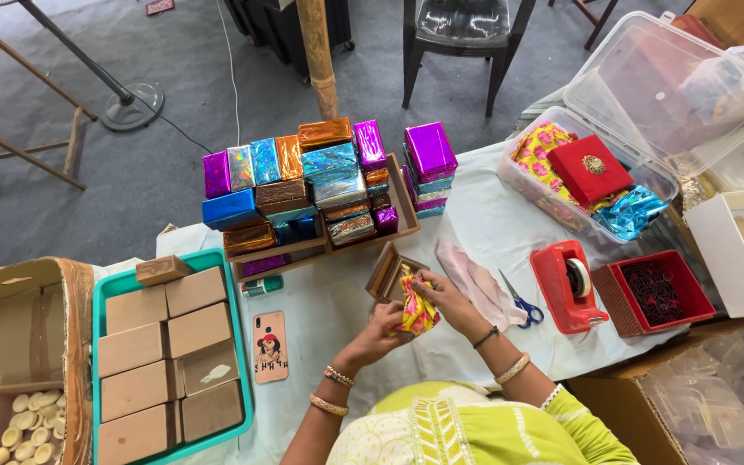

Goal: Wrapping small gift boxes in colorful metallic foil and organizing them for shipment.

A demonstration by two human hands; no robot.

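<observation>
Both my hands hold a bunched piece of bright yellow-and-pink patterned cloth point(416, 313) over the white table cover. My left hand point(385, 331) grips it from the left and below, my right hand point(443, 297) pinches it from the right. Just behind the cloth stands a small open brown box point(387, 269), tilted on its side and touching the cloth. A pale pink cloth piece point(478, 280) lies right of my right hand, and blue-handled scissors point(521, 303) lie beyond it.
A wooden tray point(404, 205) stacked with several shiny foil-wrapped boxes point(303, 185) stands behind. A teal tray point(236, 344) of plain brown boxes and a phone point(270, 346) lie left. A red tape dispenser point(566, 284), red box point(652, 293) and clear plastic bin point(592, 185) sit right.
</observation>
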